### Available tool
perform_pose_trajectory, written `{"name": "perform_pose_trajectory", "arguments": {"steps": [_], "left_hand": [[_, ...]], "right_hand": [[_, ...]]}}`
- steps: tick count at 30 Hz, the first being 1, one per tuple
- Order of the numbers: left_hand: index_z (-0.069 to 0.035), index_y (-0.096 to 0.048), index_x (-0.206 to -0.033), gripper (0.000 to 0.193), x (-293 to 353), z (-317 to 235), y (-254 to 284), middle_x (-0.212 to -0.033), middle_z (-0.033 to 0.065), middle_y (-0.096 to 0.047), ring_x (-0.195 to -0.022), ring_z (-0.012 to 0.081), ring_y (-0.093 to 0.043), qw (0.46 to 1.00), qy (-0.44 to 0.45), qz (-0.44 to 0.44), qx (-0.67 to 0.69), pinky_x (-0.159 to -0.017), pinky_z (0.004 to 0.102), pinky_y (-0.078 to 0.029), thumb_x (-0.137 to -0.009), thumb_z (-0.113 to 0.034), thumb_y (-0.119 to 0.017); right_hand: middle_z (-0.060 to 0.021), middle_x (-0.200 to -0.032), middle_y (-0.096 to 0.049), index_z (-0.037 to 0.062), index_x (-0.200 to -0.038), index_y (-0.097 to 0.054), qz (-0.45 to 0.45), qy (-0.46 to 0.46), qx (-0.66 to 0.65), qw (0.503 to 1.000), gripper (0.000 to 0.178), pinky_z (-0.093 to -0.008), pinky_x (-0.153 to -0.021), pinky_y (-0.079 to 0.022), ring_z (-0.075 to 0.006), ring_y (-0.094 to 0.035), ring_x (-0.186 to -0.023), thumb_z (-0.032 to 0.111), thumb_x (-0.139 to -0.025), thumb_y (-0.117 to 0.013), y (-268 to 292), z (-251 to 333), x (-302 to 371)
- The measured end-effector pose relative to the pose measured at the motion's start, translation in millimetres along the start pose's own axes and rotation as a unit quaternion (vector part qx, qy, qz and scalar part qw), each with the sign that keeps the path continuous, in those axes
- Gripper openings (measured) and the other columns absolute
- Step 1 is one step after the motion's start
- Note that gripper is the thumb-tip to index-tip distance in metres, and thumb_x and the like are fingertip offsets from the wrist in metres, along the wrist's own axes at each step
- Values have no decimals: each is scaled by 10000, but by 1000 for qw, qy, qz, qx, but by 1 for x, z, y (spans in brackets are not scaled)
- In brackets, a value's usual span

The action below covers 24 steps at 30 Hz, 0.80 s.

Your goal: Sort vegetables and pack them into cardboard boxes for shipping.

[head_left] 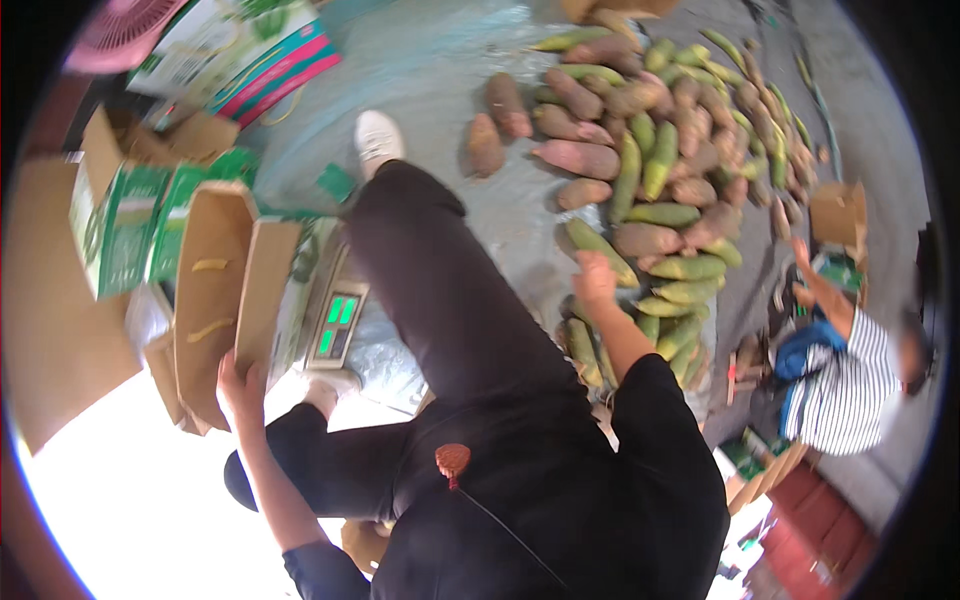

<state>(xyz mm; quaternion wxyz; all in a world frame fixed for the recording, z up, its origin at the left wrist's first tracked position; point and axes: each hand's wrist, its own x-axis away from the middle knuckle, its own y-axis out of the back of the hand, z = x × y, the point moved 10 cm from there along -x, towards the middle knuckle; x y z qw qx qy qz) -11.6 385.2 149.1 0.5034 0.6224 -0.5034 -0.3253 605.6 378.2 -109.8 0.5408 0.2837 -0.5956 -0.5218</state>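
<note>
At the left, my left hand point(240, 395) grips the near edge of an open brown cardboard box point(262, 290), its fingers partly hidden by the wall. Two small yellowish curved pieces point(210, 330) show on the box's inner side. My right hand point(597, 280) reaches to the near left side of a large pile. Its fingers are curled against a long green cucumber-like vegetable point(612, 250); the grip is slightly blurred. Around it lie more green and yellowish ones point(690, 267) and thick reddish-brown, tuber-like ones point(645, 240).
A scale point(330, 320) with a lit green display stands between the box and my leg. Green-and-white cartons point(130, 225) and a pink fan point(125, 30) are at the far left. On the right, a person in a striped shirt point(835, 390) reaches toward the pile, near another cardboard box point(838, 215).
</note>
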Motion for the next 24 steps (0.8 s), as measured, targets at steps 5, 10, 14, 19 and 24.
{"name": "perform_pose_trajectory", "arguments": {"steps": [5,10,14,19,24], "left_hand": [[-26,-596,-1048,344,-1,-10,2,-960,163,-614,-892,327,-597,999,48,11,16,-780,383,-464,-709,-72,-557],[-1,-614,-981,281,3,13,0,-817,184,-627,-768,324,-613,996,91,-10,-22,-694,361,-464,-724,-113,-591],[-1,-620,-927,236,10,16,2,-790,200,-607,-751,341,-598,997,73,-11,-1,-673,367,-458,-713,-99,-613],[-76,-629,-954,213,21,12,-2,-890,141,-623,-876,330,-590,989,129,56,-43,-759,398,-465,-751,-134,-603],[-99,-630,-963,205,30,17,5,-911,125,-624,-900,327,-585,991,120,21,-58,-777,400,-466,-769,-159,-601]], "right_hand": [[-70,-1158,-502,154,-1183,-456,35,-77,76,994,541,-481,-865,-444,-283,-460,-1123,220,-704,-698,30,-29,-51],[-63,-1169,-501,167,-1194,-461,120,-56,94,987,533,-479,-893,-436,-267,-451,-1152,231,-720,-694,5,1,-63],[-55,-1193,-497,175,-1199,-444,151,-18,173,973,555,-485,-880,-438,-262,-462,-1144,235,-715,-708,-13,22,-56],[-62,-1166,-520,164,-1224,-402,157,26,214,964,648,-492,-867,-422,-273,-481,-1126,238,-682,-749,-33,19,-41],[-39,-1239,-508,155,-1193,-408,121,9,120,985,649,-498,-874,-406,-269,-467,-1163,229,-659,-771,2,19,-37]]}}
